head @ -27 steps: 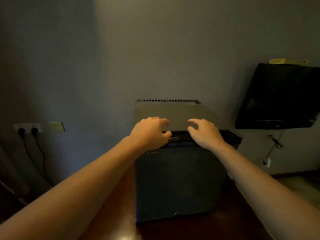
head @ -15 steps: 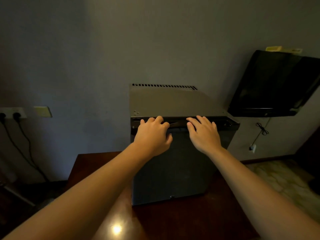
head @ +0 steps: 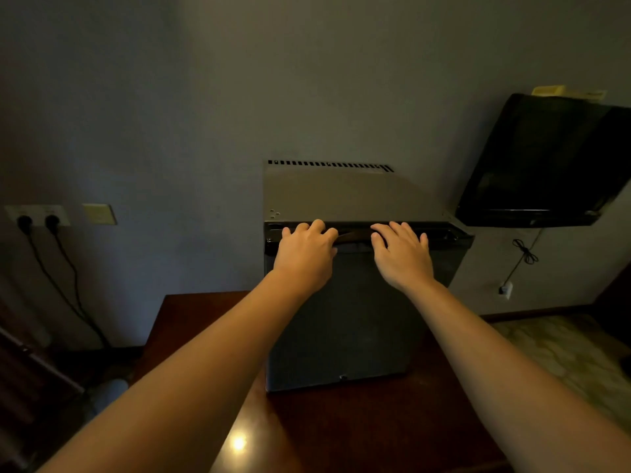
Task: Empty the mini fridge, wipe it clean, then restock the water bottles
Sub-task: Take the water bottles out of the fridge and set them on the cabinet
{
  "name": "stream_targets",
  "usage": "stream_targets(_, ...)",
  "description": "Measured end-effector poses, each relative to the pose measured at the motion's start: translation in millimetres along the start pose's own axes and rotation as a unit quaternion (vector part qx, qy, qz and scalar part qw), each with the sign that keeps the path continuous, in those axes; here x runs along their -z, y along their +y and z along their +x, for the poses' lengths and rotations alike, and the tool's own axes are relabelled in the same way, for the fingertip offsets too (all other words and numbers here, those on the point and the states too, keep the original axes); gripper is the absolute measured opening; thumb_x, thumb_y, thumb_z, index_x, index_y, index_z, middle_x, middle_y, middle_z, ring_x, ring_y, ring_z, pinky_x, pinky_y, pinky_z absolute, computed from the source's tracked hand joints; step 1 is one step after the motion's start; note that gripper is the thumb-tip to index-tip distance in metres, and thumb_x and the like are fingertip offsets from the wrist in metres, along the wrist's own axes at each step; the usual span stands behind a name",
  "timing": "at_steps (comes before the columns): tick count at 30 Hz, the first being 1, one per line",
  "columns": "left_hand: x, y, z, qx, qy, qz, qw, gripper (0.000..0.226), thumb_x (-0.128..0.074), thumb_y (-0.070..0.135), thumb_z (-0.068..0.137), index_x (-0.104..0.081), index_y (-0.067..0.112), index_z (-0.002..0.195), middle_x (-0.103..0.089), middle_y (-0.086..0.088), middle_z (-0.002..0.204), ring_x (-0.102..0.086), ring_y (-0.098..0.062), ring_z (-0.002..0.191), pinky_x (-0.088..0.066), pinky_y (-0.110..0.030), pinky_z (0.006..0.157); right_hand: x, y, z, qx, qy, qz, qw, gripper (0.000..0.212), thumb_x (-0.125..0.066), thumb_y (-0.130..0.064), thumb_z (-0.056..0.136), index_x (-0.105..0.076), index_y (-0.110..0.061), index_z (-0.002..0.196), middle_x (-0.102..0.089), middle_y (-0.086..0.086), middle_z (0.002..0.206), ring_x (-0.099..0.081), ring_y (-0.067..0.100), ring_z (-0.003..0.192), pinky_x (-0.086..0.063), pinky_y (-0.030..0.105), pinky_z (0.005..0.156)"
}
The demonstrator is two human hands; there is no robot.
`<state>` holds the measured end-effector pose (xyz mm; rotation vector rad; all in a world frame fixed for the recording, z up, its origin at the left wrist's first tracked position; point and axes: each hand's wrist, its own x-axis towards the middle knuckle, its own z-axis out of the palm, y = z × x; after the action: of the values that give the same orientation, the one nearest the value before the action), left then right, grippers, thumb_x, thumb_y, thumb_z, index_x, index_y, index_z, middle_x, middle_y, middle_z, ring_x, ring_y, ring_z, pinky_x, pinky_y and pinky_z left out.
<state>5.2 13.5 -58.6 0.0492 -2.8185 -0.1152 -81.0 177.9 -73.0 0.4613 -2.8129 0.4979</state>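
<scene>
The mini fridge point(head: 345, 322) stands on a dark wooden table point(head: 341, 435) against the wall, with a dark closed door and a grey top point(head: 341, 196). My left hand point(head: 305, 256) grips the top edge of the door, its fingers curled over into the groove there. Just to its right, my right hand point(head: 403, 259) rests on the same edge with its fingers stretched out. The inside of the fridge is hidden, and no water bottles are in view.
A black television point(head: 546, 158) hangs on the wall right of the fridge, a cable point(head: 524, 254) dangling below it. Wall sockets point(head: 37, 218) with two plugged black cords are at the left. Tiled floor point(head: 563, 353) shows at the right.
Both hands came down from the fridge's top onto the door's upper edge and spread slightly apart. My head moved closer and tilted down, showing more of the table.
</scene>
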Motion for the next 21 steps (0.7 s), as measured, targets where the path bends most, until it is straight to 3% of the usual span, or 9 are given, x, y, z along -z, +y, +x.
stream_targets(6, 10, 26, -27, 0.007, -0.029, 0.050, 0.998, 0.050, -0.061, 0.021, 0.097, -0.040, 0.022, 0.143, -0.041, -0.007, 0.143, -0.044, -0.032, 0.130, -0.042, -0.052, 0.106, 6, 11, -19, 0.033, 0.010, 0.032, 0.999, 0.041, -0.028, -0.040, 0.104, -0.045, -0.034, 0.141, -0.036, -0.003, 0.154, -0.017, 0.018, 0.148, -0.002, 0.049, 0.120)
stream_targets(11, 25, 53, -53, 0.005, -0.026, 0.075, 0.997, 0.045, -0.056, 0.022, 0.100, -0.045, 0.023, 0.143, -0.048, -0.004, 0.135, -0.052, -0.024, 0.117, -0.049, -0.034, 0.083, 20, 22, -40, 0.053, -0.017, 0.085, 0.995, 0.041, -0.029, -0.036, 0.104, -0.045, -0.032, 0.141, -0.032, -0.003, 0.156, -0.014, 0.017, 0.149, -0.002, 0.049, 0.121)
stream_targets(16, 45, 79, -92, -0.011, -0.018, 0.009, 1.000, 0.036, -0.048, 0.030, 0.102, -0.052, 0.025, 0.137, -0.056, 0.001, 0.124, -0.059, -0.016, 0.099, -0.051, -0.027, 0.075, 42, 33, -65, 0.041, -0.034, 0.137, 0.989, 0.038, -0.036, -0.035, 0.103, -0.050, -0.031, 0.138, -0.037, -0.003, 0.153, -0.020, 0.016, 0.147, -0.021, 0.045, 0.116)
stream_targets(21, 64, 91, -128, 0.007, 0.030, -0.079, 0.996, 0.032, -0.049, 0.038, 0.100, -0.062, 0.028, 0.127, -0.063, 0.004, 0.116, -0.062, -0.016, 0.099, -0.055, -0.036, 0.085, 64, 46, -88, 0.049, -0.061, 0.127, 0.989, 0.040, -0.038, -0.040, 0.100, -0.053, -0.027, 0.134, -0.044, -0.003, 0.147, -0.025, 0.020, 0.145, -0.032, 0.044, 0.107)
